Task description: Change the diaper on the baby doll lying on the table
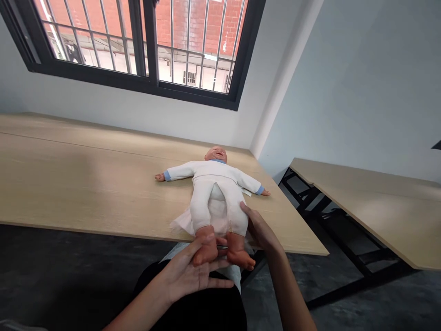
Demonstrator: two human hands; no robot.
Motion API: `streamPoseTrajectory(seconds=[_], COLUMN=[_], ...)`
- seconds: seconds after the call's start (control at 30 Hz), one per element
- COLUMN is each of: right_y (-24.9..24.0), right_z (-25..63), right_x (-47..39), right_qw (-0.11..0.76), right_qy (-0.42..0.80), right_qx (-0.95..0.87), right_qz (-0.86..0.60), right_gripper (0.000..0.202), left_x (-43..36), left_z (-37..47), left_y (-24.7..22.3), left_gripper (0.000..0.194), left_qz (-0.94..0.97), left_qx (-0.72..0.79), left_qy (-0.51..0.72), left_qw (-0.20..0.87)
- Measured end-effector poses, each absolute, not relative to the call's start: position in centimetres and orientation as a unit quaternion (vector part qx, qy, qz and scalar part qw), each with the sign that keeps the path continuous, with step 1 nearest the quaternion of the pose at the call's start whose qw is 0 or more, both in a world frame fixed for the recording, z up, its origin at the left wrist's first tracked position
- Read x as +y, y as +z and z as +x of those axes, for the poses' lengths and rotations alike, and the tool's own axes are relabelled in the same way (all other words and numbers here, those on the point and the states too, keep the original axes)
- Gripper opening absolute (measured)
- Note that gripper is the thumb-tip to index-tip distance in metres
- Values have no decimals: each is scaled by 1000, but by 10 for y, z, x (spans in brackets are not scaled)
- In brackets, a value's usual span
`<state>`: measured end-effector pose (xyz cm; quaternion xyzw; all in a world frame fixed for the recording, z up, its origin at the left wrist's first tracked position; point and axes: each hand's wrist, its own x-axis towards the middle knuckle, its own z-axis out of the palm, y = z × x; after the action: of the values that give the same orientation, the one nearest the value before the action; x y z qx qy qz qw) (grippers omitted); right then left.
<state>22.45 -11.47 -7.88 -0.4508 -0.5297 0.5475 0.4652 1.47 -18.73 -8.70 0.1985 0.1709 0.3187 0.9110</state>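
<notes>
Item one: a doll [213, 174], white suit with blue cuffs and collar. From my remote post I am seeing it lying on its back at the centre of the frame, head toward the window [151, 82], arms stretching wide, feet projecting over the near edge of the pale wooden table [103, 184].

Item two: left hand [191, 273], lower centre. It is lying palm up below the doll's feet, fingers spreading wide, thumb resting along the ankle on the frame's left; I cannot tell whether it is gripping.

Item three: right hand [262, 230], just right of the doll's legs. It is holding the trouser leg on that side, thumb pressing near the knee, fingers partly hiding behind.

Item four: sheer cloth [182, 223], showing beneath the doll's legs at the table edge.

Item five: second table [372, 197], standing at the right of the frame.
</notes>
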Motion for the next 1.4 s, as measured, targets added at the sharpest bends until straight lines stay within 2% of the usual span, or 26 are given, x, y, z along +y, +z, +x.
streamPoseTrajectory(seconds=[0.13, 0.27, 0.37, 0.47, 0.53, 0.63, 0.73, 0.77, 0.8, 0.87, 0.97, 1.03, 1.1, 1.17, 1.23, 1.4], right_y=[-77, -77, -76, -69, -63, -59, -67, -72, -78, -89, -102, -109, -114, -116, -115, -97], right_z=[241, 256, 266, 271, 263, 229, 178, 163, 151, 136, 133, 136, 140, 143, 147, 158], right_x=[-111, -102, -93, -94, -105, -135, -159, -162, -162, -155, -143, -140, -143, -148, -152, -159], right_qw=[491, 492, 474, 421, 403, 432, 379, 355, 332, 280, 244, 261, 293, 327, 346, 343], right_qy=[577, 576, 550, 444, 278, 2, 0, 5, 6, -6, -53, -99, -149, -191, -220, -264], right_qx=[-457, -415, -465, -564, -621, -651, -767, -791, -803, -815, -818, -817, -815, -814, -819, -837], right_qz=[-466, -504, -506, -555, -612, -624, -518, -498, -496, -508, -519, -504, -477, -441, -400, -335], right_gripper=[45, 44, 45, 42, 41, 42, 40, 46, 52, 49, 45, 44, 43, 43, 40, 33], left_x=[-190, -182, -174, -170, -169, -168, -169, -169, -168, -167, -162, -157, -152, -146, -142, -139], left_z=[-16, -47, -66, -79, -84, -84, -79, -78, -77, -76, -75, -71, -65, -58, -52, -49], left_y=[-76, -68, -65, -65, -66, -68, -70, -71, -72, -74, -74, -72, -68, -65, -62, -59], left_gripper=[13, 23, 31, 42, 48, 55, 62, 64, 66, 66, 63, 62, 60, 58, 60, 61], left_qz=[208, 249, 322, 404, 448, 483, 509, 522, 539, 580, 647, 685, 719, 746, 756, 756], left_qx=[273, 322, 371, 448, 496, 529, 521, 515, 510, 521, 588, 616, 610, 587, 571, 549], left_qy=[346, 400, 424, 422, 402, 384, 410, 412, 404, 370, 326, 313, 299, 284, 271, 267], left_qw=[873, 821, 761, 677, 626, 582, 548, 541, 534, 504, 359, 229, 146, 136, 169, 236])
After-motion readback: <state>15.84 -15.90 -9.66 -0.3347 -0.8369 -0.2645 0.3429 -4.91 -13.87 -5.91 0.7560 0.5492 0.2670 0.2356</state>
